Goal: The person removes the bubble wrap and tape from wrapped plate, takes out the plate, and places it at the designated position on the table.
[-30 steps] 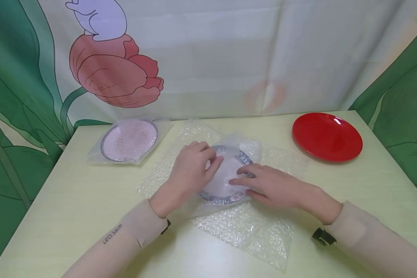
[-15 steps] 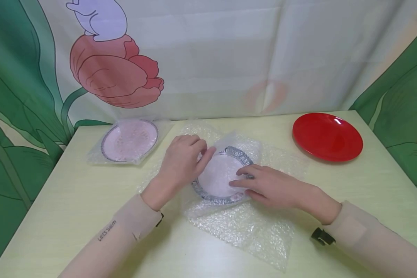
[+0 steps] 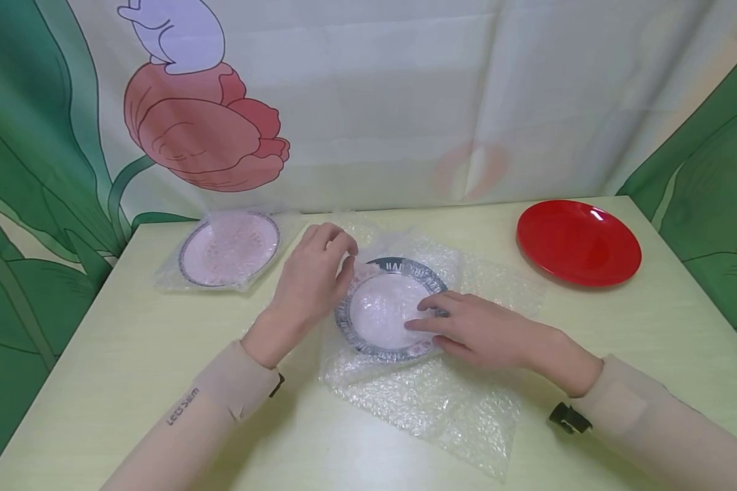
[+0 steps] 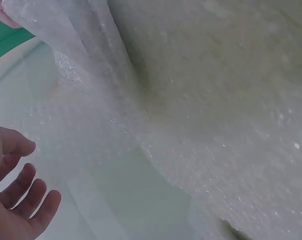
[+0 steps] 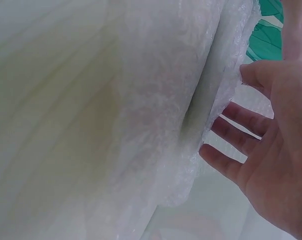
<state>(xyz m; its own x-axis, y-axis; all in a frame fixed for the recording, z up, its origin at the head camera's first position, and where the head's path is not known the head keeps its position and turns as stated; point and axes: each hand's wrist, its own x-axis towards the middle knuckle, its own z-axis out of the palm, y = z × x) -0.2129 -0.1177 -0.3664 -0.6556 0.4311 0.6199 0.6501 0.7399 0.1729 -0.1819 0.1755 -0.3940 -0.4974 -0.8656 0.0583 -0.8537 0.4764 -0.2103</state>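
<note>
A round white plate [image 3: 377, 314] with a blue-grey patterned rim lies mid-table under a see-through layer of bubble wrap [image 3: 432, 402]. At its upper left is my left hand [image 3: 307, 283], fingers loosely bent. The left wrist view shows that hand [image 4: 18, 187] with a gap between thumb and fingers and nothing between them. My right hand [image 3: 494, 331] rests spread fingers on the plate's right side. Up close in the right wrist view, the right hand's fingertips [image 5: 207, 151] are right at the folded edge of the wrap [image 5: 226, 80].
Toward the back left lies another plate [image 3: 230, 249], pinkish with a dark rim and wrapped in bubble wrap. A glossy red plate [image 3: 577, 242] sits at the back right of the pale table [image 3: 141, 354]. Behind the table hangs a printed curtain [image 3: 368, 109].
My left hand has moved left and away from me, off the plate's upper part. More of the plate's left and upper rim shows clearly. The right hand stays in place.
</note>
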